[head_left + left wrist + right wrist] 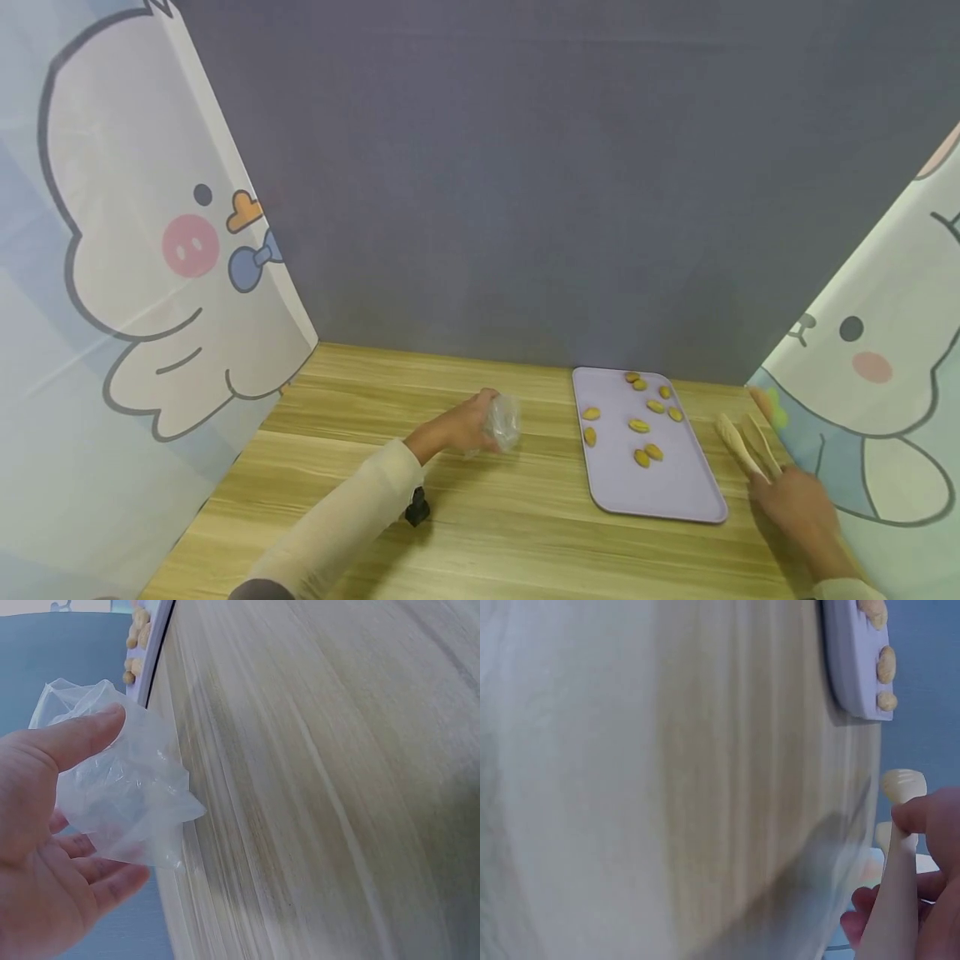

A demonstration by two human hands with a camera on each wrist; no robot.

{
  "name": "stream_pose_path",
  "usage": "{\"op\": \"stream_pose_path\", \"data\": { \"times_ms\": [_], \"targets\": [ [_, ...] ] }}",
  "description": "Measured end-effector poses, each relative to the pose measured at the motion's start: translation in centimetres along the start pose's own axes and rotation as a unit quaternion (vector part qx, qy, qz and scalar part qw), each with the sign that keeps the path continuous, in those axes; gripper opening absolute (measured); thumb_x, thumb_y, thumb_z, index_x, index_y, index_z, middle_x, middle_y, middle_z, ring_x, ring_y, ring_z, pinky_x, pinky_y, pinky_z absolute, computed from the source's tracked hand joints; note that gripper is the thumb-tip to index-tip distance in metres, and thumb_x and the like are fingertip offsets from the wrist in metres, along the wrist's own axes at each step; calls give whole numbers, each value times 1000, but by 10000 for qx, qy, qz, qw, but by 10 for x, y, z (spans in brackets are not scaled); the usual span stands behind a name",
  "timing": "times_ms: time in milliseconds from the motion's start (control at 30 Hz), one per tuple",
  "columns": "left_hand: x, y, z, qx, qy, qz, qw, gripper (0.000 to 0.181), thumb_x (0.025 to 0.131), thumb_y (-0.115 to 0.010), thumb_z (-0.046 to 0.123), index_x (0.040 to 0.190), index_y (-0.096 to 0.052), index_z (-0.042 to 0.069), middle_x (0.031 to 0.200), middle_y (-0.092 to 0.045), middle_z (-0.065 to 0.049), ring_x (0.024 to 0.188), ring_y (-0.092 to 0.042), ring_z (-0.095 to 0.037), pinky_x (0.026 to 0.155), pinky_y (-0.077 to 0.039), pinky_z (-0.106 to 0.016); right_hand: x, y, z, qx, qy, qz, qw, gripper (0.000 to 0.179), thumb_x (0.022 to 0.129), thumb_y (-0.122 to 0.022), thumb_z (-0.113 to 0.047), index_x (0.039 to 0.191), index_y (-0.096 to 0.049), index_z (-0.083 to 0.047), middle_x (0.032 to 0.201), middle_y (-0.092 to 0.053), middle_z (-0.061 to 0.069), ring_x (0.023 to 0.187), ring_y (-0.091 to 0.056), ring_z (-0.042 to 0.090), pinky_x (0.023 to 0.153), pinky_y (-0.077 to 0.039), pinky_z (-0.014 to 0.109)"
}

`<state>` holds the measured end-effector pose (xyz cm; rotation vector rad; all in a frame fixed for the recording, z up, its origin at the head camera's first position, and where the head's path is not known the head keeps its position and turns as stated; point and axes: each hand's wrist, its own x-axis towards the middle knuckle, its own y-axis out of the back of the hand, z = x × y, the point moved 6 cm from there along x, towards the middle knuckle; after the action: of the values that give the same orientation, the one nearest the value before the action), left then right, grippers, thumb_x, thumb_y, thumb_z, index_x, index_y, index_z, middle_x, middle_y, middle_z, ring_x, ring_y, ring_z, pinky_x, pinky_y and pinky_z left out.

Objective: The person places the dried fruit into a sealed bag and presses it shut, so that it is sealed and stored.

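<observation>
A clear plastic bag [504, 423] is held up over the table by my left hand [468, 423]. In the left wrist view the thumb lies across the crumpled bag [142, 795], with the fingers behind it. On the right, my right hand [798, 510] grips cream-coloured tongs [737, 446] with their two arms spread apart. The right wrist view shows the thumb on one arm of the tongs [894, 907]. Between the hands lies a pale lilac tray [667, 498], with several small yellow-brown oval pieces [638, 426] scattered over it.
The wood-grain table [495, 542] ends at a dark grey panel [480, 183] behind. Cartoon-printed cloths stand along the left [142, 292] and right [892, 375] sides, the right one close to my right hand. A small black object [417, 507] shows beside the left sleeve.
</observation>
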<state>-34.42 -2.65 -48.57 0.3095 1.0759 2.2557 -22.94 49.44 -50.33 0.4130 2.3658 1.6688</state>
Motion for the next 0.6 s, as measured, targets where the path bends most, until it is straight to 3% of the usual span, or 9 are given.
{"op": "stream_pose_path", "data": {
  "times_ms": [100, 300, 433, 600],
  "targets": [
    [-1, 1, 1, -29, -56, 37, 10000, 90, 82, -85, 21, 151, -30, 4, 132, -55, -14, 113, -61, -26, 94, -54, -41, 0, 5, -7, 14, 212, 182, 9996, 55, 99, -52, -40, 94, -59, 14, 78, -61, 30, 70, -62, 44, 55, -46, 49],
    [-2, 2, 3, 68, -123, 144, 9998, 92, 81, -86, 21, 151, -30, 3, 131, -56, -14, 110, -62, -25, 89, -55, -37, 0, 11, -29, -275, 1206, 765, 9894, 59, 98, -58, -32, 110, -55, 25, 95, -61, 44, 87, -58, 63, 71, -49, 64],
    [-3, 2, 5, 15, -185, 274, 9995, 96, 79, -87, 20, 152, -28, 3, 134, -55, -16, 113, -61, -26, 93, -54, -40, -1, 13, -41, -279, 1558, 1043, 9819, 57, 96, -62, -29, 112, -57, 25, 98, -62, 45, 88, -59, 63, 74, -49, 66],
    [-2, 3, 4, -276, -361, 421, 9981, 97, 78, -87, 18, 155, -30, 4, 142, -51, -15, 122, -55, -29, 102, -49, -48, -5, 13, -58, -359, 2114, 1234, 9689, 56, 98, -63, -29, 115, -58, 23, 90, -68, 37, 79, -64, 56, 67, -51, 62]
  ]
}}
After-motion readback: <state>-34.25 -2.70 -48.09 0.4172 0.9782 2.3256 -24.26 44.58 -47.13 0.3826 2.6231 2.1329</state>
